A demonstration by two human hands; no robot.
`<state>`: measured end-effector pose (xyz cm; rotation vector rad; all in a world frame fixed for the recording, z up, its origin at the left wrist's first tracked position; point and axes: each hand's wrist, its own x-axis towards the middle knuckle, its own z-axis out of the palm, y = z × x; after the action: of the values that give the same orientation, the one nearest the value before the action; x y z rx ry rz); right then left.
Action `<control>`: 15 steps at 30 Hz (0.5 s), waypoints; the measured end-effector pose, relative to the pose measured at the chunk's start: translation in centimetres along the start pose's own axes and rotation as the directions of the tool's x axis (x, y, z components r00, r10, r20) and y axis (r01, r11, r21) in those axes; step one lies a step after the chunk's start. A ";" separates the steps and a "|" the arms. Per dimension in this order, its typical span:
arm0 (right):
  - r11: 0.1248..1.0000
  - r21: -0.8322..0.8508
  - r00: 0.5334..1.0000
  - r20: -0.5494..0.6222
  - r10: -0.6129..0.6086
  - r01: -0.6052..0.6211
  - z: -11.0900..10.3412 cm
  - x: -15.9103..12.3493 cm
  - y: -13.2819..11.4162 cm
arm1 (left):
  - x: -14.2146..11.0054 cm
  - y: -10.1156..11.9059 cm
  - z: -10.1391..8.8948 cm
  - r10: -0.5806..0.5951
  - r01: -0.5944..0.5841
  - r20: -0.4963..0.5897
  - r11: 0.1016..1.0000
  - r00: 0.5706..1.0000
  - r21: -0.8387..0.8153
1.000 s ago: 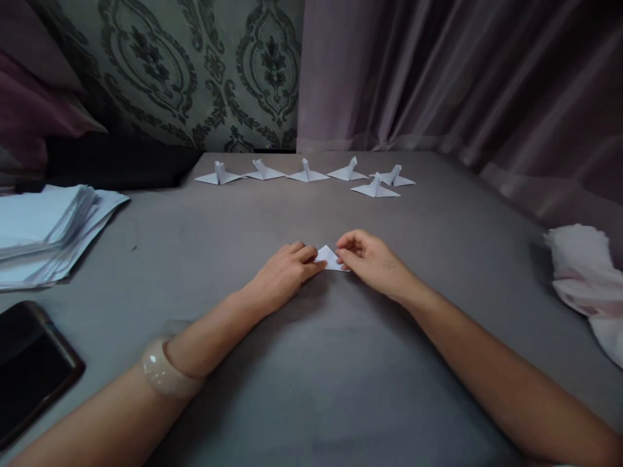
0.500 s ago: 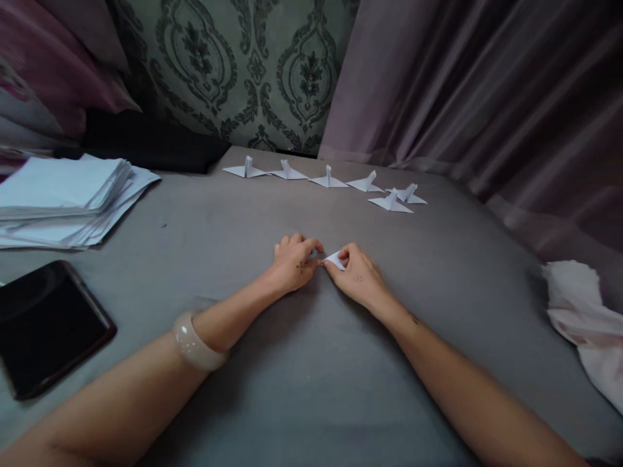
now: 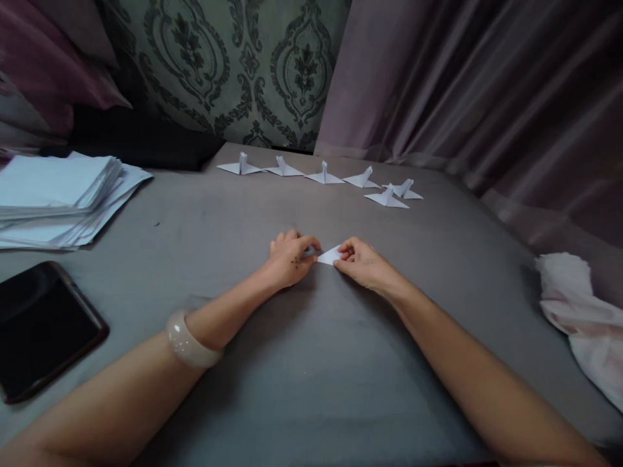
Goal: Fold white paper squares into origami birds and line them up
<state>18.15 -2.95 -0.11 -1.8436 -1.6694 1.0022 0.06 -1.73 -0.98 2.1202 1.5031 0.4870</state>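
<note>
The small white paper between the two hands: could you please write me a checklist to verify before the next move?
1. Right hand holds the small white paper: ok, thumb and fingers are at its right end.
2. Left hand grips the paper: cannot tell; the thumb is at the left corner, but contact is unclear.
3. Fold edges meet exactly: cannot tell, too small to see.
4. Six folded paper pieces stand apart from the hands: ok, all lie farther back.
5. Phone is away from the paper: ok, it lies at the far left.
6. Bracelet is apart from the paper: ok.
</note>
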 end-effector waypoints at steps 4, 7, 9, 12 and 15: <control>0.999 -0.023 1.000 0.022 -0.022 0.022 -1.2 -0.2 1.2 | -0.1 0.2 -0.1 0.016 -0.016 -0.007 1.000 1.000 -0.018; 0.994 -0.108 0.999 0.014 -0.032 0.033 -2.7 -0.2 2.2 | -0.1 0.4 0.0 0.071 -0.071 0.012 0.997 0.997 -0.038; 0.991 -0.121 0.998 -0.012 -0.066 0.064 -3.5 -0.1 2.6 | -0.1 0.6 0.2 0.106 -0.105 0.012 0.993 0.994 -0.052; 0.991 -0.001 0.990 -0.046 -0.130 0.130 -3.5 0.2 2.8 | -0.1 0.9 0.7 0.131 -0.132 -0.014 0.990 0.991 -0.045; 0.966 0.184 0.977 -0.146 -0.154 0.180 -2.5 0.6 3.1 | -0.2 1.1 0.9 0.206 -0.207 -0.035 0.978 0.978 -0.016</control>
<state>22.09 -2.49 -0.98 -1.5776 -1.5600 0.9189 1.36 -2.42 -1.07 2.2754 1.2955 0.6104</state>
